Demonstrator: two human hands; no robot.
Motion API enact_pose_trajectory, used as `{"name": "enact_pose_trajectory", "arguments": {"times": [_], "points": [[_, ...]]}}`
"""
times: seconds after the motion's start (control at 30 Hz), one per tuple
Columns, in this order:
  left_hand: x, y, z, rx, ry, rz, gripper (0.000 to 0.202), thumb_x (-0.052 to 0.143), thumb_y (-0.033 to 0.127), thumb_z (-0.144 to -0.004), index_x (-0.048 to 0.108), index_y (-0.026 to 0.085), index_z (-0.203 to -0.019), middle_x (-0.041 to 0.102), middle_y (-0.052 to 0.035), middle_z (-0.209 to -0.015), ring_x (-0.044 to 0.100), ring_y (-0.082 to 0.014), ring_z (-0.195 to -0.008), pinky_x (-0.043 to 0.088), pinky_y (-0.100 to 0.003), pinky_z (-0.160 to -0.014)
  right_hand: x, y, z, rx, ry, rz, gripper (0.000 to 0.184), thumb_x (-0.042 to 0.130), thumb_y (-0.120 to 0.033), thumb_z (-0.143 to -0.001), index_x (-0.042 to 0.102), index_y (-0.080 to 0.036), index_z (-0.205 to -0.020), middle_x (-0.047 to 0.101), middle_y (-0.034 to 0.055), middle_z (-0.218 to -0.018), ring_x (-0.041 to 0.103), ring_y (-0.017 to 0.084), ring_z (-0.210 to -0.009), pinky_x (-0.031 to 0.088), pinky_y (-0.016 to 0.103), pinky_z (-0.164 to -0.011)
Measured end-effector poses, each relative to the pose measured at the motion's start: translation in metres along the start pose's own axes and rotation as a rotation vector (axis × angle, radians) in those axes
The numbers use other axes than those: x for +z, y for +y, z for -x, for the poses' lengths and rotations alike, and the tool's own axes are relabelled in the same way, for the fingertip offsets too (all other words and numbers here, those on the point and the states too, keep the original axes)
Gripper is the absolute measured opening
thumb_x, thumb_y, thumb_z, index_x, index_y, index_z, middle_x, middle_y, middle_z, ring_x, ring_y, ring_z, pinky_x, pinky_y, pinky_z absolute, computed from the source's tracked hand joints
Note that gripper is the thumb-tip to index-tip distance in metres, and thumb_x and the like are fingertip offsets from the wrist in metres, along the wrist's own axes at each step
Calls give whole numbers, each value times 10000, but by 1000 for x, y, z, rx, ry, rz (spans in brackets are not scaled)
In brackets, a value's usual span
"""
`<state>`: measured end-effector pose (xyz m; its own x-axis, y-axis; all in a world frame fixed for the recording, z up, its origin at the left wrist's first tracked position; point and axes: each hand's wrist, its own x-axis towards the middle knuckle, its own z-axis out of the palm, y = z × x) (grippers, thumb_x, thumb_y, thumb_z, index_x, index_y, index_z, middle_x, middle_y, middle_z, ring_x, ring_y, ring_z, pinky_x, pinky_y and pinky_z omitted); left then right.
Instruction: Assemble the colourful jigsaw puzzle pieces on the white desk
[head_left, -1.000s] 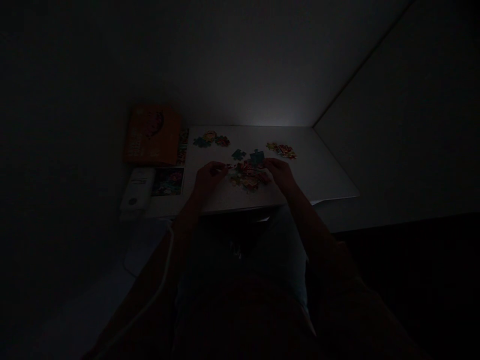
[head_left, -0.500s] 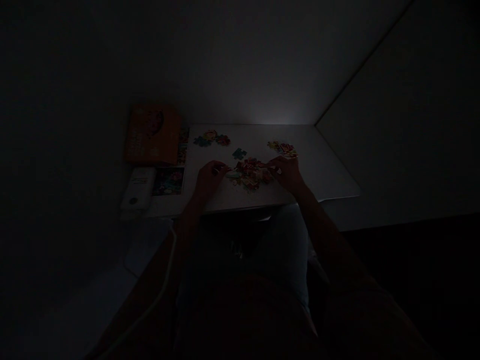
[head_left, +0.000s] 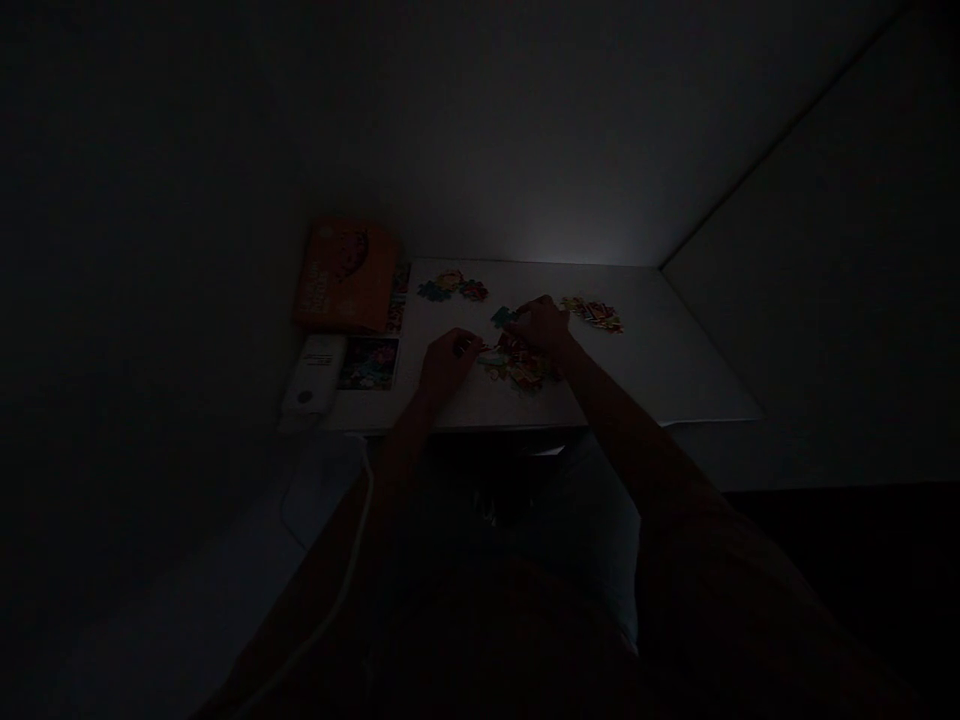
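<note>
The scene is very dark. My left hand (head_left: 448,362) is at the left side of a loose pile of jigsaw puzzle pieces (head_left: 525,372), its thumb and fingers pinched on a small puzzle piece. My right hand (head_left: 546,326) reaches over the far side of the pile with its fingers bent down and closed at a puzzle piece. Beside those fingertips lies a teal puzzle piece (head_left: 501,317), partly covered by the hand. The right hand also hides part of the pile.
A second group of puzzle pieces (head_left: 451,285) lies at the back left of the white table (head_left: 675,370), and a third group (head_left: 594,313) at the back right. On the left are an orange box (head_left: 346,275), picture cards (head_left: 369,362) and a white device (head_left: 316,375) with a cable.
My right hand has moved left and away from me, from the pile's right side to the teal piece. The left hand stays by the pile. The whole view has shifted.
</note>
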<state>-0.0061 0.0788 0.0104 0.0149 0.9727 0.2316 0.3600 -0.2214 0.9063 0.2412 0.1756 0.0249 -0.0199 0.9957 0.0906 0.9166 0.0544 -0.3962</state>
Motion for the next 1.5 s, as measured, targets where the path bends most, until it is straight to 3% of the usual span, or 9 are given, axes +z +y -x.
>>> {"name": "enact_pose_trajectory", "arguments": {"times": [0.27,0.43,0.53,0.7,0.87,1.03,1.13,1.3,1.5], "points": [[4,-6,-1,-23,1,7,148,781,370,-1071,800,233,-1020,848,-60,-975,776,-244,-903,588,-381,-871,-9,14,8,-114,90,-379,342,818,-507,-997,781,-235,-1201,876,130,-1215,783,298,-1070,618,469,-1024],[3,-3,0,-19,-12,-2,96,827,328,-1048,807,234,-1053,822,-52,-942,753,-229,-866,577,-368,-847,-36,62,25,-363,11,-300,265,815,-400,-938,879,-275,-1163,875,137,-1330,789,366,-1257,564,601,-1222],[3,0,1,-49,-11,39,134,867,327,-1023,803,227,-1085,808,-49,-942,742,-220,-854,573,-351,-822,-44,97,41,-196,130,-310,233,698,-359,-969,866,-266,-1101,871,162,-1309,793,374,-1211,601,617,-1153],[-1,-6,-6,-76,45,147,230,870,382,-1036,787,210,-1163,825,-76,-1067,755,-224,-946,599,-345,-875,-33,127,62,32,154,-381,243,773,-506,-899,812,-276,-968,875,142,-1096,745,325,-925,647,551,-966],[-10,-22,-52,-62,137,44,173,806,339,-1078,774,199,-1174,826,-116,-1179,760,-236,-1017,593,-363,-952,-21,129,58,-11,146,-383,301,807,-584,-862,796,-286,-901,860,148,-1038,768,347,-940,647,563,-964],[-6,-27,-126,53,43,-180,167,792,279,-1067,746,182,-1194,787,-188,-1414,735,-294,-1296,537,-439,-1198,-16,131,53,-35,145,-376,387,747,-677,-869,786,-293,-902,848,149,-981,769,353,-913,635,553,-925],[4,-23,-159,-7,-45,-343,268,848,386,-1039,719,189,-1167,718,-233,-1524,675,-362,-1458,499,-490,-1279,-14,132,53,-49,155,-373,478,716,-756,-881,777,-282,-906,842,139,-964,760,341,-888,623,532,-890],[18,-14,-178,-99,-163,-689,390,675,490,-1152,697,161,-1360,544,-262,-1753,572,-379,-1590,451,-477,-1333,-15,129,56,-62,140,-363,581,703,-852,-930,770,-275,-920,827,126,-945,733,311,-867,589,471,-835],[28,-22,-173,-29,-213,-692,523,841,567,-1034,711,159,-1333,508,-295,-1772,537,-457,-1629,476,-530,-1327,-16,129,57,-81,148,-362,605,672,-875,-969,785,-281,-941,824,130,-981,739,320,-898,582,489,-856]]}}
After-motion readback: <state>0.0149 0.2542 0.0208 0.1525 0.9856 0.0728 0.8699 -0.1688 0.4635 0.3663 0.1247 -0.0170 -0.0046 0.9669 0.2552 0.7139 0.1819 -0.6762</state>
